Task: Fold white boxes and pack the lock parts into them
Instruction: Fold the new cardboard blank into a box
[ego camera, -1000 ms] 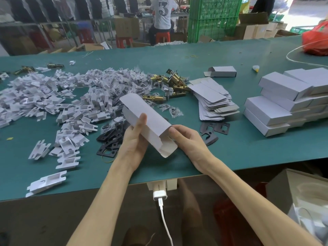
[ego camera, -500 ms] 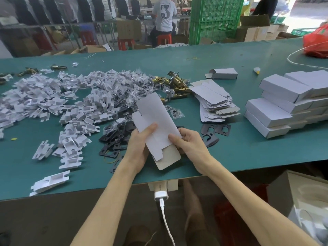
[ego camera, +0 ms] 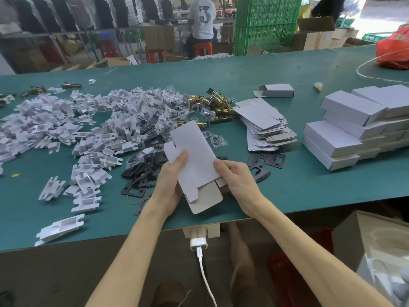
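A white box blank [ego camera: 194,158] stands tilted above the near edge of the green table [ego camera: 298,187], its brown inner flap hanging open at the bottom. My left hand [ego camera: 170,182] grips its left side, thumb on the front face. My right hand [ego camera: 234,176] pinches its right edge. Black lock plates [ego camera: 141,173] lie under and left of my hands, more black plates [ego camera: 265,160] to the right. Brass latch bolts [ego camera: 214,105] sit behind the blank. A stack of flat box blanks [ego camera: 265,127] lies to the right.
A big heap of white plastic inserts [ego camera: 66,127] and small bagged screws covers the left of the table. Finished white boxes [ego camera: 358,127] are stacked at the right. One open box [ego camera: 276,90] lies farther back. A red bag [ego camera: 394,52] sits far right. A charger cable [ego camera: 203,262] hangs below the edge.
The blank has swung from lying slanted to nearly upright and flatter between my hands. Its bottom flap has dropped open, and both hands have shifted with it.
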The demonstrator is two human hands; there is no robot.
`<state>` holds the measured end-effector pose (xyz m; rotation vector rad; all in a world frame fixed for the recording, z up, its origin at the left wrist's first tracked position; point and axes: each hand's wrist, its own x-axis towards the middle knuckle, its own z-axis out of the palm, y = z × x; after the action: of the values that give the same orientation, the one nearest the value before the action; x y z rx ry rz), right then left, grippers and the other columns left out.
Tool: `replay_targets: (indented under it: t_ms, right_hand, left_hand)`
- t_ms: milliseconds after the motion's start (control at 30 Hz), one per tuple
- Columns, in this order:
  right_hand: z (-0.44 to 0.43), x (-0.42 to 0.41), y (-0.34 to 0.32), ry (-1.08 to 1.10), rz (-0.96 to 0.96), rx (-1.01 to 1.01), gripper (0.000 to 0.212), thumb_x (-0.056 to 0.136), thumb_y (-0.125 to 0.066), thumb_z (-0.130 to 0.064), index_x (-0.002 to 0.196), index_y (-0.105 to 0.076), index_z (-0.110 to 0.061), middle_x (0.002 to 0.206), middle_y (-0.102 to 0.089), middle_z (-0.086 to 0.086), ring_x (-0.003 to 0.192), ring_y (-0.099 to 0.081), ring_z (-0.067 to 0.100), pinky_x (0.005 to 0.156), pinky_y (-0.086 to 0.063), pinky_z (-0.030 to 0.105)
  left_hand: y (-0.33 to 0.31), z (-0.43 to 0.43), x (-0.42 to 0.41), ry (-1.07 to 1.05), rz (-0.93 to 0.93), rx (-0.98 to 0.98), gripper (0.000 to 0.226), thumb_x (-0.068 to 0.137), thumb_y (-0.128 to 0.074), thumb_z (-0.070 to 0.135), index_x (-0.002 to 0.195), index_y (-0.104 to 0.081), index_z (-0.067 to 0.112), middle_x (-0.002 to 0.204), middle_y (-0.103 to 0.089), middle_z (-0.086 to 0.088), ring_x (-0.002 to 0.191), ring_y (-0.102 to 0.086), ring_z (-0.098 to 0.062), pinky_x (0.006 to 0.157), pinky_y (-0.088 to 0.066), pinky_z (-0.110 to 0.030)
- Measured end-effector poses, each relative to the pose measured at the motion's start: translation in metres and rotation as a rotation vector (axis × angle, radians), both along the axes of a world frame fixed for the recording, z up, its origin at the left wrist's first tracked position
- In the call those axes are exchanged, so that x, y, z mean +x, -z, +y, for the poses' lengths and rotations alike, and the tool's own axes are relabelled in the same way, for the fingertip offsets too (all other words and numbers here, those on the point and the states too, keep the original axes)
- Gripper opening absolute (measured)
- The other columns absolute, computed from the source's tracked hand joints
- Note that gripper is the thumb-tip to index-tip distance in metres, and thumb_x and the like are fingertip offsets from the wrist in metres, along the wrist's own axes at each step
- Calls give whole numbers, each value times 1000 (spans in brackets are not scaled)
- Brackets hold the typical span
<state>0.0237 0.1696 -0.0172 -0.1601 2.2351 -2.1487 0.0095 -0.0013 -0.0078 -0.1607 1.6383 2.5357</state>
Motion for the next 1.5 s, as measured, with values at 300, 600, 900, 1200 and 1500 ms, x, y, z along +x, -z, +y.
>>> replay_targets:
  t_ms: [300, 600, 900, 1200, 1500]
  right_hand:
    - [1, 3, -3, 19, 22, 10, 48, 107, -48, -34, 90, -63, 8, 80, -63, 6, 72, -53, 20, 66, -38, 31]
    - [-1, 4, -5, 20, 28, 14, 57, 107, -48, -36, 89, -55, 18, 79, -56, 10, 72, -47, 22, 70, -32, 36]
    - [-1, -2, 3, 99, 22, -27, 18, 105, -53, -31, 120, -58, -24, 111, -69, 1, 84, -68, 1, 67, -52, 19]
    - [0, 1, -1, 15, 115, -102, 57, 95, -61, -44, 148, -41, -46, 108, -70, 6, 102, -69, 24, 90, -58, 36]
    - [2, -1, 1, 38, 30, -179, 54, 94, -67, -40, 144, -47, -37, 111, -70, 16, 98, -72, 27, 86, -61, 40]
  left_hand:
    - [1, 2, 4, 90, 52, -134, 39, 101, -62, 38, 128, -68, 10, 119, -77, -12, 107, -74, -30, 89, -62, -39]
    - [3, 1, 0, 47, 22, -118, 35, 107, -54, 34, 121, -70, 7, 115, -78, -13, 99, -76, -26, 84, -64, -36]
    - [9, 3, -1, 42, 132, -140, 39, 102, -64, 28, 133, -61, 5, 122, -75, -14, 109, -71, -32, 92, -60, -43]
    - [11, 3, -1, 30, 228, -158, 66, 90, -74, 32, 151, -50, 26, 127, -74, -5, 114, -72, -27, 79, -63, -36]
    - [16, 1, -3, 70, 241, -183, 41, 91, -74, 22, 132, -68, 19, 122, -76, -10, 107, -74, -28, 88, -64, -42]
